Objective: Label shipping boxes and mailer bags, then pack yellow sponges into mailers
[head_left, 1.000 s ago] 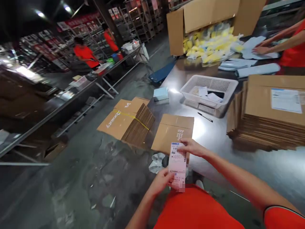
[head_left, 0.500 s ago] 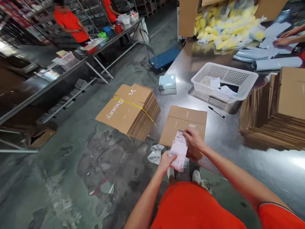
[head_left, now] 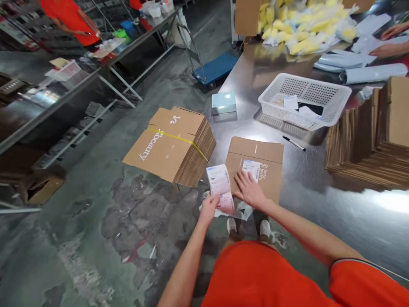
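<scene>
L hand (head_left: 209,209) is clenched on the lower end of a strip of printed labels (head_left: 220,187), the strip standing up from the grip, long axis running roughly up-frame w/ a slight tilt. R hand (head_left: 249,190) is open, fingers spread, palm down on a flat cardboard box (head_left: 258,149), grasping nothing. A single label (head_left: 251,169) lies on the box just above the R fingertips, so R hand is nearer to it, w/ the strip just to its left. Can't tell if that label is stuck down. The box sits at the near edge of the steel desk (head_left: 322,221), long axis across the frame. Below both hands, crumpled plastic wrap (head_left: 223,211) lies on the concrete floor (head_left: 143,213). Left of the strip, also on the floor, is a strapped bundle of flat boxes (head_left: 169,147) w/ a yellow strap. Up on the desk: small pale blue box (head_left: 223,104), marker (head_left: 294,143), white basket (head_left: 303,87) w/ papers in it. Right edge of frame, tall stack of flat boxes (head_left: 367,145). Upper right, a co-worker's hands (head_left: 386,50) are on pale mailers (head_left: 343,60). Upper left, blue trolley (head_left: 214,68).
</scene>
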`<state>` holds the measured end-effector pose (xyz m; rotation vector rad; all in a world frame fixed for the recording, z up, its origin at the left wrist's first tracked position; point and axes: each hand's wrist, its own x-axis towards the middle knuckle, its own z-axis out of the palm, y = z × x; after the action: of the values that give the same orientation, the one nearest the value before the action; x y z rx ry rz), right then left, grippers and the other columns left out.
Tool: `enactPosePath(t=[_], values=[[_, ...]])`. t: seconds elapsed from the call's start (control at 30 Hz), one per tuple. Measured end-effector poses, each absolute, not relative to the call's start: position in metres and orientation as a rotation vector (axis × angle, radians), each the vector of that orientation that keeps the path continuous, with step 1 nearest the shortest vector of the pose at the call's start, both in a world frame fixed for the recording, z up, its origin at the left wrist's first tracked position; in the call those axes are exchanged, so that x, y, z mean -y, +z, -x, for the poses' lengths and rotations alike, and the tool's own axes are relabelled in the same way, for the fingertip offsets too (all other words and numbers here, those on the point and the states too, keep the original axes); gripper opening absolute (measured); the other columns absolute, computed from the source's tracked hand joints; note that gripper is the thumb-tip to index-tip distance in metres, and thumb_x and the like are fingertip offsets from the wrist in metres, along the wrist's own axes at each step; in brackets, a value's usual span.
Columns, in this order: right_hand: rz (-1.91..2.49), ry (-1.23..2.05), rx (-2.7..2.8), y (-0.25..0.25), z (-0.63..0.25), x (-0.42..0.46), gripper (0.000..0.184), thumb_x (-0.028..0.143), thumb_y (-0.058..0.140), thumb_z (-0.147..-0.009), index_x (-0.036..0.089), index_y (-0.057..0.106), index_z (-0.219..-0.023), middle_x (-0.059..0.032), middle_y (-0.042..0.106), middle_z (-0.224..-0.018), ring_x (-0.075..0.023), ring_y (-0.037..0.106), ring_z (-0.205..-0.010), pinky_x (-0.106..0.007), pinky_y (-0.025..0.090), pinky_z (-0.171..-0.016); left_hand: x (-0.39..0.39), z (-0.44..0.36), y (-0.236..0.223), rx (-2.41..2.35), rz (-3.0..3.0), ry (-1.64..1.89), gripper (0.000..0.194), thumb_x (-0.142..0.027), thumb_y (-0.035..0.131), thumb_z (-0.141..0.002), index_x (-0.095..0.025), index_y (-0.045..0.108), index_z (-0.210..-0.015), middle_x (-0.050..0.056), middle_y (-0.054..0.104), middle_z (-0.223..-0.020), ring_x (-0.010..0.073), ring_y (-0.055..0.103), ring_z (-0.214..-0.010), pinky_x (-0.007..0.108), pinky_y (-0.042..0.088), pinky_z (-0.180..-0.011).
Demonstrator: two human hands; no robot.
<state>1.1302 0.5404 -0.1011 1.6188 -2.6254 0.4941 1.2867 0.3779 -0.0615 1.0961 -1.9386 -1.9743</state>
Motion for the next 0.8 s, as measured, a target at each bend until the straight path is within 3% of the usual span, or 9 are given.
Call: enactPosePath(t=[0.1,0.17,0.27,0.33,0.43,0.53,0.63,0.8], values=[[-1.710,0.689,2.531,-0.111,-1.152,-0.573,0.055,0.037,0.044,-0.095,0.016,0.043,-0.146,-0.0149,0.044,-0.150,-0.0289,0.032,-0.144,-0.052,0.027,-0.117,-0.379,-1.270,-0.058,2.095,-0.891,-1.993,0.045,-0.056,0.071,-0.069,-0.015,0.076,-0.086,0.011,0.074,-0.096,0.0268,0.065,-0.099,0.037,0.050,-0.091],[-1.163,0.864,2.688,-0.112,-1.137,-0.601,0.053,0.035,0.042,-0.095,0.016,0.043,-0.145,-0.0167,0.047,-0.147,-0.0303,0.036,-0.141,-0.055,0.032,-0.114,-0.388,-1.272,-0.060,2.105,-0.899,-1.995,0.046,-0.056,0.071,-0.068,-0.014,0.076,-0.087,0.011,0.073,-0.099,0.0262,0.065,-0.096,0.035,0.052,-0.086],[-0.340,1.189,2.859,-0.107,-1.099,-0.640,0.055,0.037,0.047,-0.091,0.013,0.047,-0.140,-0.0199,0.057,-0.135,-0.0329,0.054,-0.123,-0.054,0.044,-0.103,-0.409,-1.285,-0.065,2.010,-1.094,-2.098,0.052,-0.060,0.075,-0.062,-0.012,0.075,-0.081,0.008,0.073,-0.081,0.0236,0.067,-0.076,0.033,0.054,-0.070],[-0.160,1.455,2.899,-0.095,-1.081,-0.663,0.055,0.037,0.052,-0.086,0.014,0.051,-0.136,-0.0166,0.064,-0.125,-0.0306,0.062,-0.110,-0.050,0.050,-0.096,-0.426,-1.292,-0.064,1.902,-1.156,-2.194,0.055,-0.061,0.077,-0.059,-0.011,0.074,-0.079,0.008,0.073,-0.075,0.0231,0.067,-0.072,0.033,0.054,-0.069],[-0.127,1.660,2.726,-0.055,-1.064,-0.707,0.057,0.041,0.058,-0.083,0.016,0.053,-0.134,-0.0123,0.066,-0.123,-0.0273,0.064,-0.107,-0.045,0.051,-0.096,-0.450,-1.293,-0.054,1.713,-1.153,-2.348,0.056,-0.059,0.081,-0.058,-0.012,0.075,-0.088,0.010,0.077,-0.088,0.0254,0.071,-0.083,0.035,0.056,-0.078],[-0.130,1.512,2.383,0.013,-1.032,-0.780,0.060,0.044,0.061,-0.083,0.017,0.052,-0.135,-0.0116,0.062,-0.130,-0.0251,0.060,-0.115,-0.042,0.047,-0.102,-0.471,-1.285,-0.040,1.686,-1.117,-2.466,0.055,-0.059,0.083,-0.057,-0.015,0.076,-0.089,0.009,0.077,-0.094,0.0259,0.071,-0.086,0.035,0.057,-0.080],[-0.120,1.296,2.180,0.085,-0.975,-0.878,0.054,0.039,0.057,-0.087,0.017,0.052,-0.135,-0.0117,0.061,-0.131,-0.0230,0.060,-0.113,-0.040,0.047,-0.100,-0.490,-1.272,-0.031,1.805,-1.080,-2.458,0.056,-0.063,0.084,-0.052,-0.015,0.076,-0.079,0.007,0.077,-0.082,0.0240,0.070,-0.077,0.031,0.057,-0.073],[0.236,0.887,2.610,0.156,-0.899,-0.954,0.046,0.029,0.059,-0.087,0.000,0.057,-0.123,-0.0251,0.063,-0.117,-0.0246,0.062,-0.102,-0.039,0.046,-0.090,-0.516,-1.262,-0.020,1.997,-1.050,-2.344,0.061,-0.070,0.083,-0.044,-0.016,0.074,-0.069,0.006,0.073,-0.072,0.0234,0.066,-0.070,0.028,0.054,-0.063]])
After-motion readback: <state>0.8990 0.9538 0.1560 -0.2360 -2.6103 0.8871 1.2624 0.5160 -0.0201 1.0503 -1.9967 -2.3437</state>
